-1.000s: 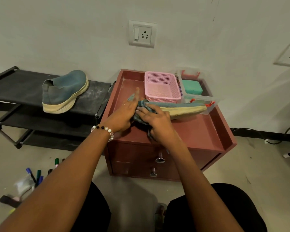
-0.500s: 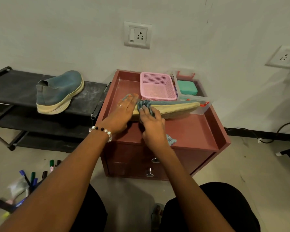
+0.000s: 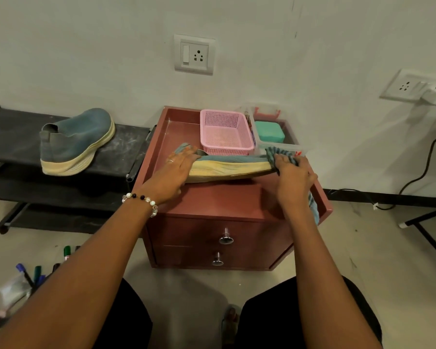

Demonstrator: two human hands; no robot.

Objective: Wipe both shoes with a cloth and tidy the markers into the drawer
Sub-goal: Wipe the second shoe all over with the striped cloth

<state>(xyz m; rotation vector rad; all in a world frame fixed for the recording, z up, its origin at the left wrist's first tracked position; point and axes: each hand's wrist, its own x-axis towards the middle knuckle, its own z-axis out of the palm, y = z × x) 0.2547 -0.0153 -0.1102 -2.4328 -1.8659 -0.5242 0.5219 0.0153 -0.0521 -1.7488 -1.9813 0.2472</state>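
It looked like a room at home, with a shoe rack (image 3: 126,147), small drawers (image 3: 212,233) and wall plugs (image 3: 194,54).

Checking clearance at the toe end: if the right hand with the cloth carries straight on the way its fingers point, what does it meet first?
Probably the clear plastic box holding the green case; it sits just beyond the right hand, though depth is unclear.

You see a knit-fabric shoe (image 3: 227,163) with a ribbed rubbery sole, a striped cloth (image 3: 282,154), perforated plastic basket (image 3: 224,132), shiny metal knobs (image 3: 226,238).
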